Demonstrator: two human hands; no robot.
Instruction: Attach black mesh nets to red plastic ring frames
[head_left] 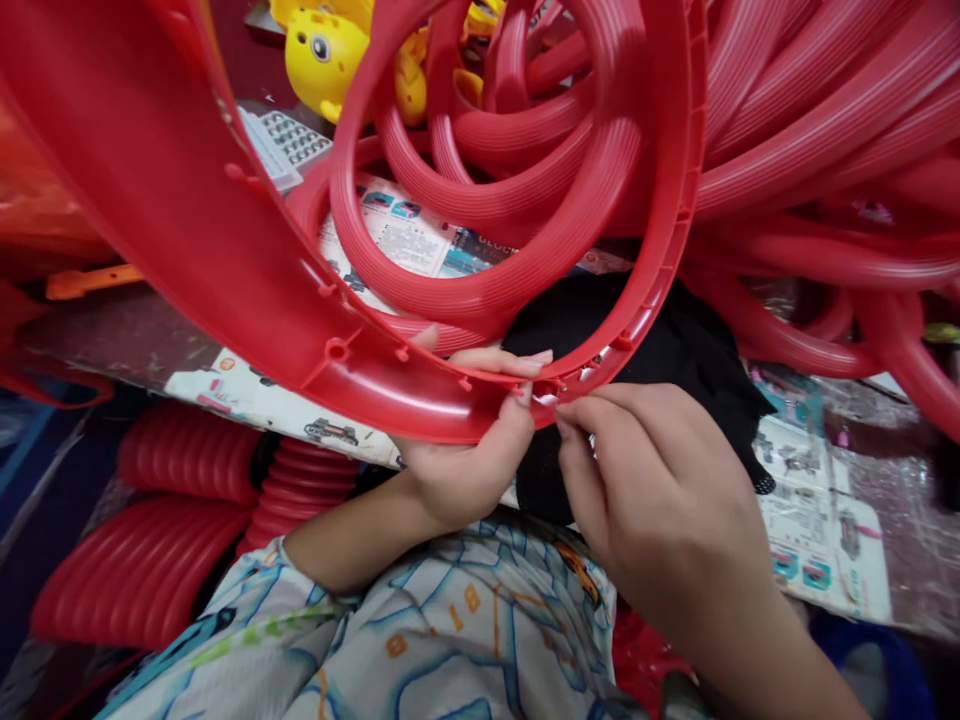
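Note:
A large curved red plastic ring (pixel 420 390) with a channel-like inside and small pegs along its edge is held up in front of me. My left hand (pixel 469 465) grips its lower edge, thumb on the near side and fingers over the inner rim. Beside it, my right hand (pixel 652 500) pinches with thumb and forefinger at the ring's rim, close to some small shiny pieces (pixel 589 372) set in the edge. What lies between those fingertips is too small and hidden to make out.
Many ribbed red hoops (pixel 510 280) are heaped behind the ring and to the right. A yellow toy animal (pixel 326 60) stands at the back, near a tray of small round pieces (pixel 292 137). Black cloth (pixel 712 350) lies on printed cardboard (pixel 825 500). Stacked red ribbed parts (pixel 142 565) sit lower left.

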